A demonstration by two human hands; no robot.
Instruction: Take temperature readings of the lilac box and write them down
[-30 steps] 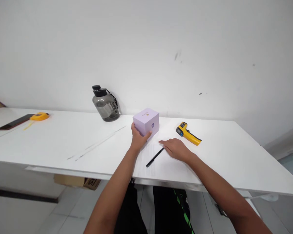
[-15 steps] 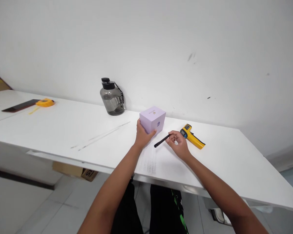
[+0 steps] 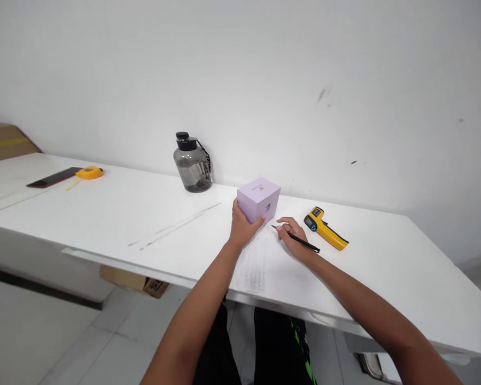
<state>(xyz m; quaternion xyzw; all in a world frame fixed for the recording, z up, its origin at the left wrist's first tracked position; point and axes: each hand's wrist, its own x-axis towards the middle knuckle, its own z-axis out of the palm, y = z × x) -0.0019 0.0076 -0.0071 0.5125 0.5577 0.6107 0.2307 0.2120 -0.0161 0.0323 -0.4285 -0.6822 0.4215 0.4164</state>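
A pale purple box [image 3: 258, 199] with a small gold mark on top and a dark blue emblem on its side stands on the white table [image 3: 176, 246]. My left hand [image 3: 242, 227] is closed around its near left corner, thumb across the front face. Just right of the box, my right hand [image 3: 293, 235] grips a slim black pen [image 3: 302, 242]. The pen's thin tip points left toward the box, apart from it, and its thicker end sticks out beyond my hand to the right.
A yellow infrared thermometer gun [image 3: 326, 229] lies to the right of my right hand. By the wall stands a grey see-through water jug [image 3: 193, 166]. Farther left are an orange tape measure [image 3: 90, 172], a dark flat object [image 3: 56, 177] and a cardboard box [image 3: 8, 141].
The pen has turned around in my right hand: its end pointed out to the left before, and now a thin tip does. My left hand still holds the box. The view has shifted slightly left.
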